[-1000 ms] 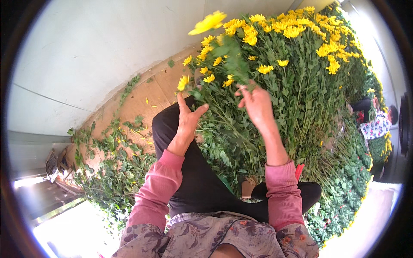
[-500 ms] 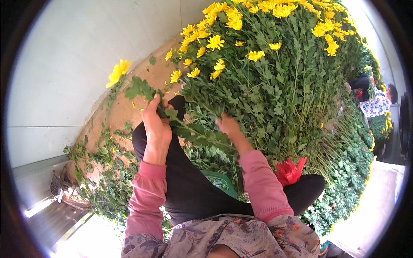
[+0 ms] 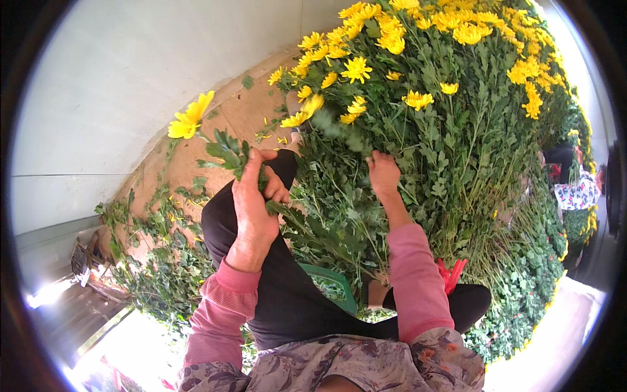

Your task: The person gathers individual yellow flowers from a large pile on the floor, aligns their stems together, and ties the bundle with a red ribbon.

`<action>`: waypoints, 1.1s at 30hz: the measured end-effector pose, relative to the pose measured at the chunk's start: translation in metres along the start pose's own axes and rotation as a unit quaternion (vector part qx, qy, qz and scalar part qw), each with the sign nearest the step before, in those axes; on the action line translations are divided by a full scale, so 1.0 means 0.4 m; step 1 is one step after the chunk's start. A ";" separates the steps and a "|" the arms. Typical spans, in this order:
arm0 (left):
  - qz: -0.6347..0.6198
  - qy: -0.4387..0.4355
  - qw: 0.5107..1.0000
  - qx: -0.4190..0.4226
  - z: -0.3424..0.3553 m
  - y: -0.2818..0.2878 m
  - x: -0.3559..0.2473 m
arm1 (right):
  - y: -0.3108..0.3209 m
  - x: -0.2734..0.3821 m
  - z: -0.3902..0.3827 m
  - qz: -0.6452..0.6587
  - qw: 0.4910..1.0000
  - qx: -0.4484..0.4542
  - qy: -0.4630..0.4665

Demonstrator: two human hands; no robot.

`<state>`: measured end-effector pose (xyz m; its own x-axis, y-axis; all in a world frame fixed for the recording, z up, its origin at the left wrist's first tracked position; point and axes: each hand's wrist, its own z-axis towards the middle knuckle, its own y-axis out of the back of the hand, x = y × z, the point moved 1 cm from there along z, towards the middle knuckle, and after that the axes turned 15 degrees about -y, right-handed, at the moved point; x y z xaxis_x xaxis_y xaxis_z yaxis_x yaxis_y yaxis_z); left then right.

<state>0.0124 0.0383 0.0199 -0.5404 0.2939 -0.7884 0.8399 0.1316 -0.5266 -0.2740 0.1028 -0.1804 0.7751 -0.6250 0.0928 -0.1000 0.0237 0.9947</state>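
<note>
My left hand (image 3: 253, 212) is closed around the leafy stem of a yellow chrysanthemum (image 3: 191, 117), whose bloom points up to the left, near the pale wall. Its lower leaves and stem trail rightward below the palm, over my dark-trousered leg. To the right, my right hand (image 3: 384, 175) has its fingers closed on the stem of a second chrysanthemum (image 3: 313, 104), smeared by motion, with the bloom toward the upper left. Under and beyond that hand spreads a large heap of cut chrysanthemums (image 3: 444, 137), yellow blooms at the far end and bare stems toward the right.
Stripped leaves (image 3: 163, 281) litter the brown floor on the left, beside the pale wall (image 3: 130, 85). A green plastic frame (image 3: 343, 284) lies between my legs, and red strips (image 3: 452, 274) rest by my right knee. Another person (image 3: 578, 193) sits at the far right.
My right hand has moved farther away and to the right and now holds a chrysanthemum that swings in a blur. The left hand keeps its stem. The whole view has shifted slightly.
</note>
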 end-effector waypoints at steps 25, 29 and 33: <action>-0.102 -0.044 0.993 0.031 0.025 -0.052 -0.032 | 0.342 0.155 -0.344 0.273 0.934 0.136 0.185; -0.054 -0.045 0.994 0.078 0.054 -0.117 -0.090 | 0.326 0.062 -0.411 0.298 0.849 0.416 0.135; -0.092 0.017 0.994 0.052 0.107 -0.061 -0.052 | 0.314 -0.065 -0.159 0.283 0.956 0.050 -0.048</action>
<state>0.0009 -0.0114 0.0357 -0.6805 0.3057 -0.6659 0.7167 0.0882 -0.6918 -0.2669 0.1716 -0.0550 0.5178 -0.6033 0.6066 -0.5496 0.3088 0.7763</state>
